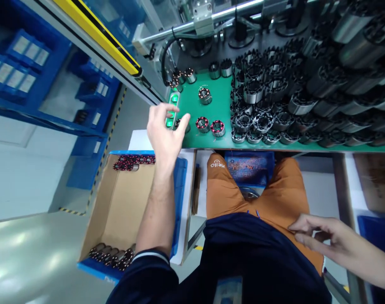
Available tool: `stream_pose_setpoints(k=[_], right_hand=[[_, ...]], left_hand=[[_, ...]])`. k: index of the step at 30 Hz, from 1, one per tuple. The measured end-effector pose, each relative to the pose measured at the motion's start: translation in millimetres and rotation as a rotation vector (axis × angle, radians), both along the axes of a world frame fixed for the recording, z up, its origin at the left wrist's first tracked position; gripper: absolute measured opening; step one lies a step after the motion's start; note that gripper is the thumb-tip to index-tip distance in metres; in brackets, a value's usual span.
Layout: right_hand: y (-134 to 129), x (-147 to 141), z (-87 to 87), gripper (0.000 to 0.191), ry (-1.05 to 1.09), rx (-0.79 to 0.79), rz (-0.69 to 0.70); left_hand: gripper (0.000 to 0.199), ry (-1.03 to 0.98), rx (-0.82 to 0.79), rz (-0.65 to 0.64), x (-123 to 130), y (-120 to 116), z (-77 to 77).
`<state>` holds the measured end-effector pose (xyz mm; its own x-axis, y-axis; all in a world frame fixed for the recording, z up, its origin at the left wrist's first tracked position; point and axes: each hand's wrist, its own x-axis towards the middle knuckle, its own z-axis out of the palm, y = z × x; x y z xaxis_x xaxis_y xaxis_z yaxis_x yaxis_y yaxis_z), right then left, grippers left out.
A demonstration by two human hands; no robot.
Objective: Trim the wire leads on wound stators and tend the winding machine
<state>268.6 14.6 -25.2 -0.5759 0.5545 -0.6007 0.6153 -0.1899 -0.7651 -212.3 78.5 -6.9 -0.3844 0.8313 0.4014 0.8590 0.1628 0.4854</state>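
My left hand (167, 131) is over the left end of the green work surface (192, 103), thumb and fingers apart, with nothing visible in it. Just past its fingers is a strip of green-lit buttons (174, 98); whether they touch is unclear. A wound motor stator (183, 125) is partly hidden behind the thumb. To the right stand two stators with reddish windings, one (202, 124) beside the other (217, 128). Behind them sits a copper-wound stator (205, 96) with loose wire ends. My right hand (322, 238) hovers by my right thigh, fingers loosely curled, nothing visible between them.
Stacked unwound stator cores (254, 90) fill the right of the surface. Several stators (189, 75) stand at the back left, below a machine rail (230, 14). A cardboard-lined blue crate (125, 207) at lower left holds wound stators at both ends. A blue bin (249, 166) lies beneath the bench.
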Motion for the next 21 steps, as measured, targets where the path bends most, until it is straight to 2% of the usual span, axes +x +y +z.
stream_pose_setpoints(k=[3,6,8,10,11,13,14,15,16,17,19,21], right_hand=[[-1.6,-7.1,3.2,0.044,0.033,-0.144,0.053],[-6.7,-16.9,6.9,0.042,0.073,-0.230,0.080],[-10.2,-21.7,10.1,0.038,0.092,-0.238,0.096],[-11.6,-24.8,13.2,0.037,0.102,-0.214,0.093],[-11.2,-26.1,14.8,0.037,0.104,-0.201,0.080],[-7.9,-30.0,18.9,0.037,0.120,-0.160,0.025],[-5.2,-33.0,21.7,0.035,0.144,-0.127,-0.029],[-2.2,-37.1,25.2,0.032,0.187,-0.087,-0.107],[1.2,-42.2,29.1,0.029,0.252,-0.050,-0.199],[4.8,-48.3,33.4,0.030,0.334,-0.025,-0.295],[11.9,-62.4,41.8,0.051,0.534,-0.037,-0.447],[17.1,-76.2,48.5,0.073,0.648,-0.080,-0.499]], left_hand=[[0.030,-0.026,-0.151,-0.085,6.8,36.8,13.9],[0.039,-0.006,-0.343,-0.125,6.7,80.5,8.8],[0.035,0.024,-0.411,-0.103,5.3,101.8,4.5],[0.022,0.019,-0.422,-0.090,8.2,108.3,8.4],[0.019,-0.005,-0.389,-0.105,13.2,104.5,14.3],[0.020,-0.097,-0.264,-0.194,33.3,82.5,32.8],[0.027,-0.171,-0.169,-0.260,48.2,65.8,44.3],[0.044,-0.256,-0.119,-0.334,65.4,46.7,56.2],[0.059,-0.322,-0.078,-0.418,83.7,26.8,67.9],[0.066,-0.366,-0.089,-0.508,101.9,7.6,78.4],[0.062,-0.394,-0.143,-0.678,134.3,-24.4,92.7],[0.055,-0.385,-0.163,-0.794,157.5,-45.2,95.1]])
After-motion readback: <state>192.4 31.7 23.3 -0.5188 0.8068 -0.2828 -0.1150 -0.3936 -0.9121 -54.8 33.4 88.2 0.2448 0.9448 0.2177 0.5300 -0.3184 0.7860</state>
